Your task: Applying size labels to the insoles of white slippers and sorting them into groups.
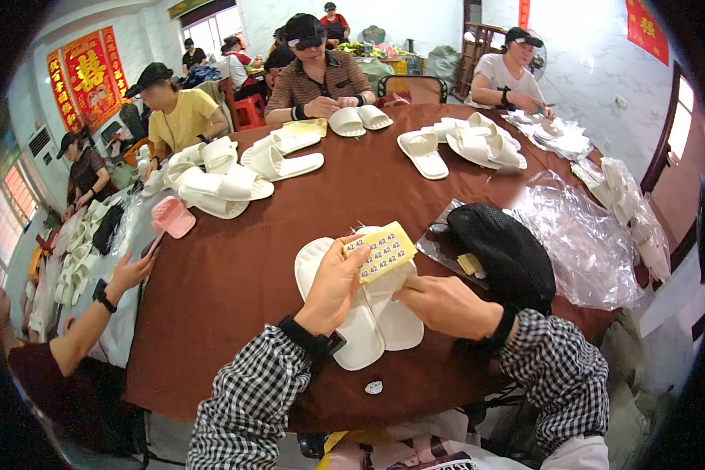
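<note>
Over the table edge in front of me lie two white slippers side by side, a left one (359,341) and a right one (400,319), their straps partly hidden by my hands. My left hand (329,286) is closed on a yellow sticker sheet (388,252) with rows of small printed labels, held above the slippers. Beside the right slipper, my right hand (453,304) has its fingers pinched together. Whatever is between those fingertips, if anything, is too small to make out.
A black cap (501,254) and crumpled clear plastic (583,235) lie to my right. A small white scrap (374,388) rests near the front edge. More white slippers (219,184) stand across the brown table (211,313). Several people sit around; at left, someone's hand (131,270) holds a pink slipper (172,217).
</note>
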The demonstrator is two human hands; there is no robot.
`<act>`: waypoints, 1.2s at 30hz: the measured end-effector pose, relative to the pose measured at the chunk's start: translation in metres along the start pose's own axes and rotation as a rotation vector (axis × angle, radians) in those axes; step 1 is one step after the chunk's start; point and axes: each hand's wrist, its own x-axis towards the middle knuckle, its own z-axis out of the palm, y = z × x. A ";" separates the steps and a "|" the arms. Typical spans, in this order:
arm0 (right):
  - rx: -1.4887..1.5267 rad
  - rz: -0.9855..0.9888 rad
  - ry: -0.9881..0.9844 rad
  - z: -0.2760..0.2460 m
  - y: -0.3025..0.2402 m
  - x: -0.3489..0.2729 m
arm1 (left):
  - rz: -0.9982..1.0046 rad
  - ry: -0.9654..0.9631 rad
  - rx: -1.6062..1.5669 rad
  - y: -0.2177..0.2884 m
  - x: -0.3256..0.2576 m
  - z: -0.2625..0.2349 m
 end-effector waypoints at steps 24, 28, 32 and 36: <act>0.469 -0.230 -0.198 0.032 0.002 0.034 | 0.402 0.545 0.743 0.224 -0.005 -0.382; 0.548 -0.340 -0.201 0.022 -0.002 0.042 | 0.384 0.559 1.181 0.276 -0.059 -0.509; 0.522 -0.194 -0.238 0.024 -0.008 0.039 | 0.599 0.661 1.407 0.163 0.009 -0.467; 0.547 -0.257 -0.172 0.026 -0.004 0.035 | 0.673 0.614 0.928 0.176 -0.009 -0.285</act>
